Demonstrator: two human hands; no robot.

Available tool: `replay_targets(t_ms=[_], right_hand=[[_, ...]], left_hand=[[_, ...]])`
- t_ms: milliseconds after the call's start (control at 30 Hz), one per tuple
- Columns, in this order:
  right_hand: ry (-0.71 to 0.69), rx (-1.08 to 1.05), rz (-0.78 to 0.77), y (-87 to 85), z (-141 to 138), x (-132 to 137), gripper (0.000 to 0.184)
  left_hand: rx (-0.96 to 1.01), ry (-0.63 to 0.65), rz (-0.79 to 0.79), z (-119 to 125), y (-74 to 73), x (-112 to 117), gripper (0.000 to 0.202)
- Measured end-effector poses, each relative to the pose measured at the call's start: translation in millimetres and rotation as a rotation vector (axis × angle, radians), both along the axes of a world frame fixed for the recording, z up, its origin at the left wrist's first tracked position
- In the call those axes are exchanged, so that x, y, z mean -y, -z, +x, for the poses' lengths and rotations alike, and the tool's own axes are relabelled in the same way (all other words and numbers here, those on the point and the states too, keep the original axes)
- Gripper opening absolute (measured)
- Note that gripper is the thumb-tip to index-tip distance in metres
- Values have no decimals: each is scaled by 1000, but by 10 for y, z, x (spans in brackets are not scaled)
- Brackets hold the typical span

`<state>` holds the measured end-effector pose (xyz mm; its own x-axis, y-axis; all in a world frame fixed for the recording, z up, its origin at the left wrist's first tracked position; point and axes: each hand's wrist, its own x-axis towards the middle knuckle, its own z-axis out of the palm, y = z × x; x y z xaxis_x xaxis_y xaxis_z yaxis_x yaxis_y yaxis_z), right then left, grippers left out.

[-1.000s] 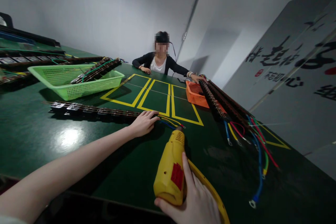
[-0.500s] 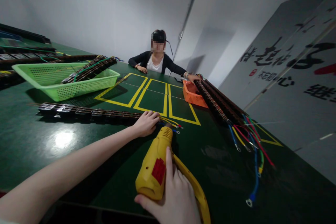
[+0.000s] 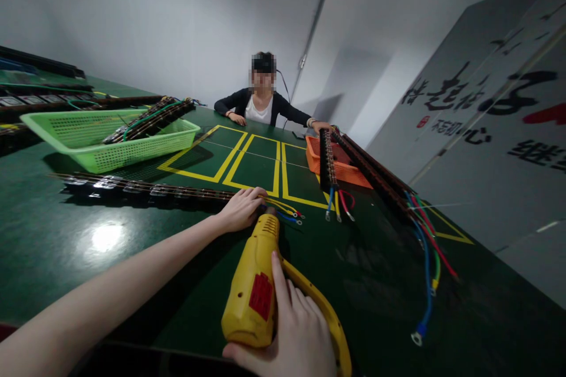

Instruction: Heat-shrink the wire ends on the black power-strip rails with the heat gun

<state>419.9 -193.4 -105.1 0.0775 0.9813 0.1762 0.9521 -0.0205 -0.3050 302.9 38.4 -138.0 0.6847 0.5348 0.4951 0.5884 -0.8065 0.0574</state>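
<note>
"不忘初心" (image 3: 451, 128) (black) on grey panel (image 3: 486, 188)

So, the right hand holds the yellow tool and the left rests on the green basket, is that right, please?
Not quite: in the head view, the left hand rests on the nearest dark strip; the right hand holds the yellow tool.

Grey wall (image 3: 154, 17) behind green table (image 3: 362, 294)

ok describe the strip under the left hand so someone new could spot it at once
On the dark green table, find the light green basket. Nearer the camera than that lies a long black strip, with yellow and blue wires at its right end. Unlike the other black strips, it has the camera wearer's left hand over its wired end.
</note>
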Motion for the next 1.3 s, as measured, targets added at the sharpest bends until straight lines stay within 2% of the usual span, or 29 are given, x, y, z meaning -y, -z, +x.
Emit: replay_targets(t_ms=[233,400,567,733,900,967,1133,1300], right_hand=[[51,28,34,33,300,154,124],[94,98,58,63,374,218,122],[92,140,72,86,294,194,120],[71,124,112,115,91,85,124],[-100,116,100,150,-28,-23,124],[-125,110,103,166,-26,-37,124],[-105,90,114,173,-14,-25,125],[-25,72,151,133,10,33,133]], left_hand=[[-26,0,42,-23,21,6,24],[-43,-9,58,-21,22,16,23],[-55,-24,60,6,36,-2,23],[-58,-24,56,18,41,-9,22],[-64,0,30,3,32,-16,28],[-69,12,18,-5,29,-21,31],[-73,16,7,-23,23,-18,32],[-63,12,26,-26,22,4,26]])
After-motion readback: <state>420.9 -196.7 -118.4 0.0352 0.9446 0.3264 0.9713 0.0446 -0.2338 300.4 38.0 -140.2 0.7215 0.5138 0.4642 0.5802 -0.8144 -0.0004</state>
